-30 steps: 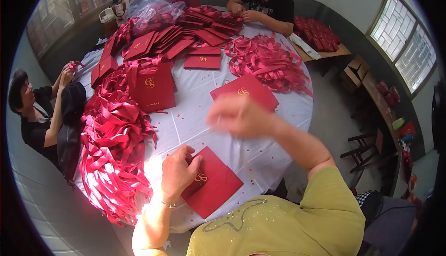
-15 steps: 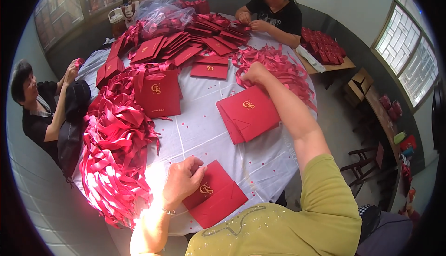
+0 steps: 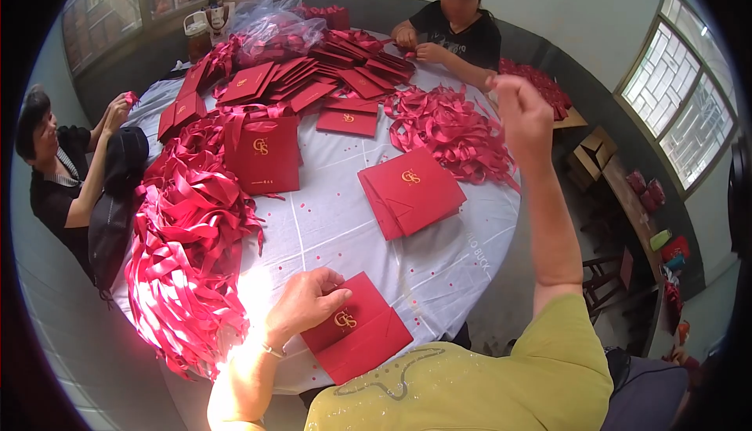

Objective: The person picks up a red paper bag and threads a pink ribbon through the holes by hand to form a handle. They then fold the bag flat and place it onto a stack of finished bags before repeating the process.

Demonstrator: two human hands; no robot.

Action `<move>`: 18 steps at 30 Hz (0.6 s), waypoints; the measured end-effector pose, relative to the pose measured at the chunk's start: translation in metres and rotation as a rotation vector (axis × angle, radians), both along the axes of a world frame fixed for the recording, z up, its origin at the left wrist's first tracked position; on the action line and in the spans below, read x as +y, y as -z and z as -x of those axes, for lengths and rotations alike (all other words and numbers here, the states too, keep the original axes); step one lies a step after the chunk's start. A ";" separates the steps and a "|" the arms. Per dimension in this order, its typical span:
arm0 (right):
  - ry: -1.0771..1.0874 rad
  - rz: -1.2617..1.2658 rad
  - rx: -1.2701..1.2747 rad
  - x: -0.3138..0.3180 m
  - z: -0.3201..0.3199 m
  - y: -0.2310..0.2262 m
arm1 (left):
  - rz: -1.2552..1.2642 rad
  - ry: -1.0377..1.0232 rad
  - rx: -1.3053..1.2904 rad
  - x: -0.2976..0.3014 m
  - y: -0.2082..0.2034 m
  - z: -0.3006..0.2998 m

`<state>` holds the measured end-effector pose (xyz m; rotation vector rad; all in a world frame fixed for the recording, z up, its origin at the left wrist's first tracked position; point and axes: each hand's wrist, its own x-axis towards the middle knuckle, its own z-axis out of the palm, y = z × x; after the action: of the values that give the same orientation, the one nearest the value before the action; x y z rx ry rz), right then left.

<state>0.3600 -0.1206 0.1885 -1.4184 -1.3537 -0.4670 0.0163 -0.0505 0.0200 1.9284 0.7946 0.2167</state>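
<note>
Where the red bag [image 3: 364, 345] lies near you on the counter [image 3: 333, 227], your left hand [image 3: 307, 303] curls loosely against it, apparently steadying it. The stack [image 3: 415, 188] sits beyond, seemingly for easy reach. Right of the far-right ribbons [image 3: 446, 129], your right hand [image 3: 523, 114] is raised, fingers bunched; whether either hand pinches anything, I cannot tell.

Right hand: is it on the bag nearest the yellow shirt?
No, the right hand is raised while the left hand touches that bag.

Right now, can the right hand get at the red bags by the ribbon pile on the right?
Probably yes: the right hand is raised off to their right, nothing covers the red bags, and the left hand is clear of them.
</note>
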 end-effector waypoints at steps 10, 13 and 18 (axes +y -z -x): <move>-0.618 0.485 -0.088 -0.057 0.151 0.113 | 0.345 -0.022 -0.235 0.010 0.006 -0.005; -0.519 0.705 0.322 -0.039 0.138 0.142 | 0.535 -0.009 -0.253 0.015 0.002 -0.002; -0.561 0.687 0.550 -0.037 0.136 0.157 | 0.597 0.025 -0.211 0.015 0.000 0.001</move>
<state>0.2238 -0.1580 0.0318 -1.4474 -1.4114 0.7747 0.0153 -0.0352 0.0203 1.3273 0.6066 0.1432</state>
